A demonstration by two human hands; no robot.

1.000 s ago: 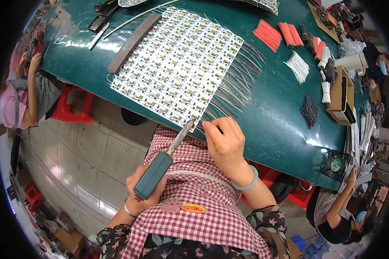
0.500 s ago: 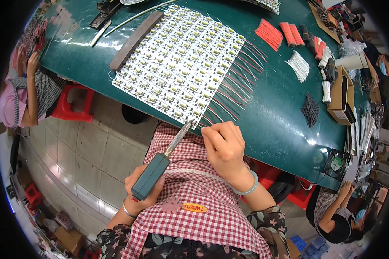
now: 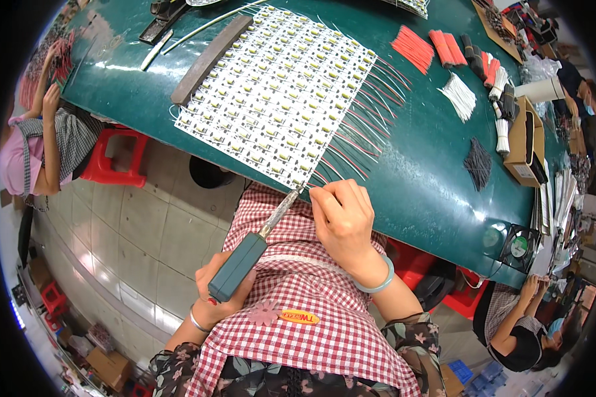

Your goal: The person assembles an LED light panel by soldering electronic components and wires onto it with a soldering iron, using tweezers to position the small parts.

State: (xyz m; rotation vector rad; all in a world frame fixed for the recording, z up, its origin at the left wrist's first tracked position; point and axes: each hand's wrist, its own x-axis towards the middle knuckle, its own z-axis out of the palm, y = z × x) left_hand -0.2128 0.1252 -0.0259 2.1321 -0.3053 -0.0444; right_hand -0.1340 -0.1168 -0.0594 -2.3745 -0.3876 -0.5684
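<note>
My left hand (image 3: pixel 220 290) is wrapped round the green handle of a soldering iron (image 3: pixel 237 266). The iron's tip points up and right, at the near corner of a white circuit board panel (image 3: pixel 271 99) covered with rows of small yellowish parts. Just right of that tip, the fingers of my right hand (image 3: pixel 344 221) are pinched together on a thin wire (image 3: pixel 308 188), mostly hidden by the fingers. Several red, white and dark wires (image 3: pixel 357 142) stick out from the panel's right edge.
A dark bar (image 3: pixel 212 63) lies along the panel's left edge. Bundles of red wires (image 3: pixel 412 50), white wires (image 3: pixel 458 96) and dark wires (image 3: pixel 477 164) lie to the right, near a cardboard box (image 3: pixel 526 142). A small fan (image 3: pixel 520 246) stands at the table's right end. Other people sit nearby.
The soldering iron in my left hand has shifted slightly right, its tip now closer to my right fingertips. My right hand has barely moved and stays pinched.
</note>
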